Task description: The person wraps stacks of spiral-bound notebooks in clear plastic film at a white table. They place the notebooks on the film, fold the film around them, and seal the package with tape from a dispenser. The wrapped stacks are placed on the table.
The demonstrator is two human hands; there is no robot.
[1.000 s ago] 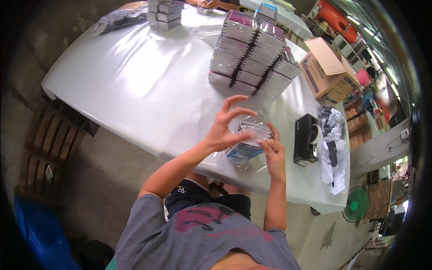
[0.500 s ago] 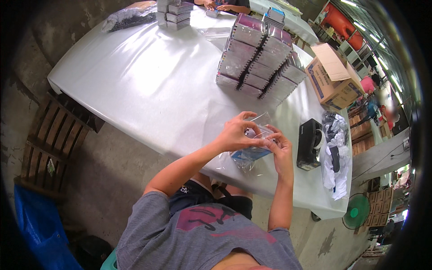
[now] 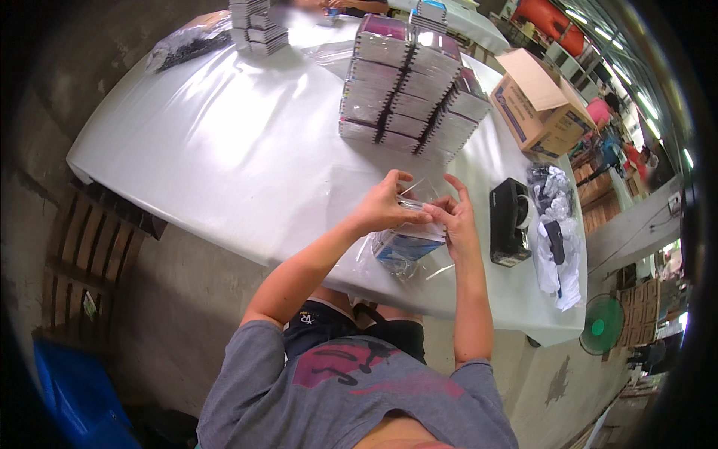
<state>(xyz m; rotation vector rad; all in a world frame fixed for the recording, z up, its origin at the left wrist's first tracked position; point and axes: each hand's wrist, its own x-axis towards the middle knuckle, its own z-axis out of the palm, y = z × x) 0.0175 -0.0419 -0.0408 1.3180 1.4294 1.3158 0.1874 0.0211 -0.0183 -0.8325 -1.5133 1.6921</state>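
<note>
A small blue-and-white block [image 3: 407, 248], apparently a stack of little notepads, stands near the table's front edge in loose clear plastic wrap [image 3: 404, 268]. My left hand [image 3: 383, 207] is closed at its top left, thumb pointing right and fingers curled over the film. From the right my right hand [image 3: 455, 218] pinches the film at the top, its thumb against the left thumb and one finger raised. Both hands partly hide the block's top. Beyond them rises a large pile of spiral-bound notebooks [image 3: 404, 86] with purple covers, wrapped in clear plastic.
A black tape dispenser [image 3: 508, 228] stands right of my hands, beside crumpled white and black plastic [image 3: 555, 243]. An open cardboard box [image 3: 535, 112] is at the back right. Smaller stacks [image 3: 258, 30] and a plastic-wrapped bundle [image 3: 191, 41] lie far left. Another person's hands [image 3: 340, 6] work across the table.
My hands have shifted over the block's top, and my right index finger has lifted. More of the block's blue side shows. The whole view has shifted slightly.
</note>
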